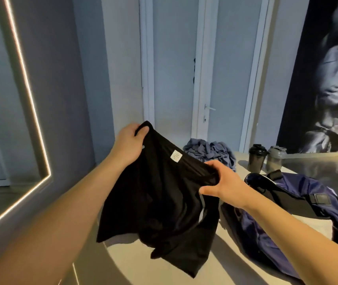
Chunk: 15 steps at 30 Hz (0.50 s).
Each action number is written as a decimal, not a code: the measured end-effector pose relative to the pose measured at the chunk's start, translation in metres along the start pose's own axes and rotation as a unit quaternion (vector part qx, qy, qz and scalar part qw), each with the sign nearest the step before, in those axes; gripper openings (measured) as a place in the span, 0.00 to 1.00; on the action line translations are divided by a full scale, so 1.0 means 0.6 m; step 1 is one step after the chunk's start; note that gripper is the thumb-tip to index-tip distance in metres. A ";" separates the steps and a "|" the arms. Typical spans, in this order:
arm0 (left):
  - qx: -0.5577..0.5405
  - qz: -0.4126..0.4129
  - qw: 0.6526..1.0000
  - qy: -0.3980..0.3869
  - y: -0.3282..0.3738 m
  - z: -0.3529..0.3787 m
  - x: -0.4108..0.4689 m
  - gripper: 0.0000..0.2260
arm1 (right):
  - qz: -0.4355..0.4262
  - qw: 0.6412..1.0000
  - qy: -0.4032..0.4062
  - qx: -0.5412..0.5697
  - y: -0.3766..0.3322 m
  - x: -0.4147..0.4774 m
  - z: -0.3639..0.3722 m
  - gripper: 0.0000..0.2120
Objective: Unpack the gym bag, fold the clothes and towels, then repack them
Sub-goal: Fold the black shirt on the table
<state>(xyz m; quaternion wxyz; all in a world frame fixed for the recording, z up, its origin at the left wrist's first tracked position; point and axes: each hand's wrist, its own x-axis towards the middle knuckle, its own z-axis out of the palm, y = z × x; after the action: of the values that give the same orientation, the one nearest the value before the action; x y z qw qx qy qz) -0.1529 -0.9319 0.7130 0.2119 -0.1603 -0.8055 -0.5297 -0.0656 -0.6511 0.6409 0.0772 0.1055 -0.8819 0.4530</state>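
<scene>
A pair of black shorts with a small white label inside the waistband hangs in the air above the pale table. My left hand grips the waistband's left end, held high. My right hand grips the waistband's right end, lower. The leg hems droop down to the tabletop. To the right lies the dark blue gym bag, open and slumped on the table. Behind the shorts sits a crumpled grey-blue cloth.
Two shaker bottles, one black and one grey, stand at the back of the table beside the bag. A white door is straight ahead. A lit mirror frame runs along the left wall, a dark poster on the right.
</scene>
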 end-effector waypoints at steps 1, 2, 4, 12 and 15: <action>0.020 0.015 1.000 -0.004 0.011 -0.009 0.009 0.13 | -0.008 0.999 0.020 -0.026 -0.001 0.007 -0.003 0.19; 0.045 0.030 0.998 -0.010 0.023 -0.021 0.014 0.13 | -0.018 0.998 0.046 -0.047 -0.005 0.015 -0.005 0.16; 0.084 0.053 0.995 -0.017 0.043 -0.043 0.027 0.14 | -0.021 0.995 0.087 -0.051 -0.010 0.029 -0.015 0.11; 0.155 0.077 0.985 0.016 0.099 -0.150 0.088 0.19 | -0.006 0.987 0.145 0.069 -0.092 0.082 -0.092 0.06; 0.201 0.108 0.972 0.061 0.128 -0.186 0.099 0.21 | -0.036 0.973 0.227 0.017 -0.144 0.107 -0.118 0.06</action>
<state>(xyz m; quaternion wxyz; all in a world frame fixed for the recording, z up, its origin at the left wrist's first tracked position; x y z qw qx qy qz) -0.1475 -1.0028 0.8424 0.3442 -0.1678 -0.8590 -0.3399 -0.1023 -0.6496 0.7645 0.2899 0.0330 -0.8293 0.4766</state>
